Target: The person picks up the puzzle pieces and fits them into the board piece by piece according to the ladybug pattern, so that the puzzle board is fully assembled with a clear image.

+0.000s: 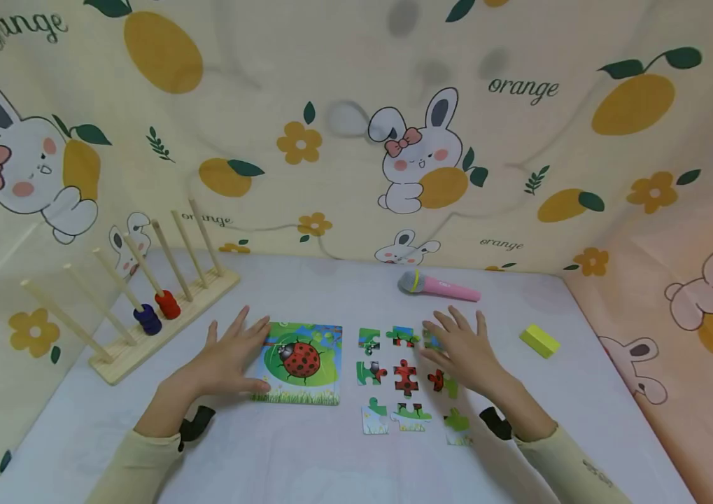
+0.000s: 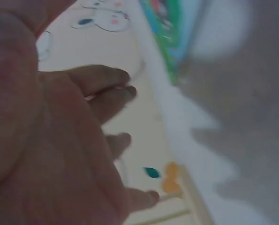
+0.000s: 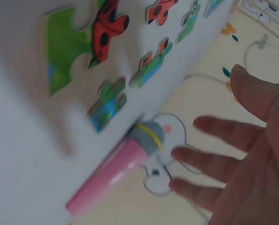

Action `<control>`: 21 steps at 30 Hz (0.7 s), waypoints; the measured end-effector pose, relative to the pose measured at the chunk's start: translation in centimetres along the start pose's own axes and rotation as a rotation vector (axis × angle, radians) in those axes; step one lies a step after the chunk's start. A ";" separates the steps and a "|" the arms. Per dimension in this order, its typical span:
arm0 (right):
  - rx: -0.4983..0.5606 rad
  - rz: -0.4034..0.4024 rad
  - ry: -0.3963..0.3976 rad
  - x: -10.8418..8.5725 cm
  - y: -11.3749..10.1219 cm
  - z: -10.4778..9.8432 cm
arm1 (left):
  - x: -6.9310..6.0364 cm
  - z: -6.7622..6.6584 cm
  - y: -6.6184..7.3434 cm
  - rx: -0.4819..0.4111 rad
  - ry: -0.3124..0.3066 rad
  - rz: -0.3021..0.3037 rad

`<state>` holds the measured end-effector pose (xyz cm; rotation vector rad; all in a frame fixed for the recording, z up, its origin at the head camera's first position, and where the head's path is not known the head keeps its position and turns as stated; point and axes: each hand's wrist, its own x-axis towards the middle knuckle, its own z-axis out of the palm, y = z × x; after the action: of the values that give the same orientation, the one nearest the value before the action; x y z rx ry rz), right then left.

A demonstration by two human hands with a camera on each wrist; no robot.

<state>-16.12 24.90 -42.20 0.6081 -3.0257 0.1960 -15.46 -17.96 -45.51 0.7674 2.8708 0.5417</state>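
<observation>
- Head view: my left hand is at nine o'clock of the ladybird board, its fingers spread and gripping nothing; the fingertips overlap the board's edge, and I cannot tell whether they touch.
- My right hand, well apart from the left, also has its fingers spread and grips nothing. It reaches over the far-right corner of the nine puzzle pieces, which lie in three loose rows at the board's three o'clock.
- The pink microphone lies at one o'clock of the pieces, the yellow block between two and three.
- The wooden peg rack stands between nine and ten o'clock of the board, with blue rings on one peg and red rings on the next.
- Left wrist view: my fingers fan out from the left; the board's blurred corner shows between twelve and one o'clock, the rack at five.
- Right wrist view: my hand is between three and four o'clock, fingers parted, the microphone at seven, the pieces from nine round to one.
</observation>
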 end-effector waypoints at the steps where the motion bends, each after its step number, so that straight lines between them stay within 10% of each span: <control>1: 0.022 -0.019 -0.003 0.6 -0.1 0.2 | 0.0 0.1 -0.4 -0.020 -0.010 0.004; 11: 0.223 -0.189 -0.104 6.8 -0.9 2.9 | -0.2 1.1 -1.5 -0.113 -0.058 0.002; 21: 0.199 -0.149 -0.207 9.2 -3.6 4.8 | 0.4 1.7 -1.8 -0.077 -0.053 0.005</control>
<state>-23.31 17.48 -45.86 0.9192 -3.1618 0.4586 -16.24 -18.70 -47.73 0.7650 2.7830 0.6191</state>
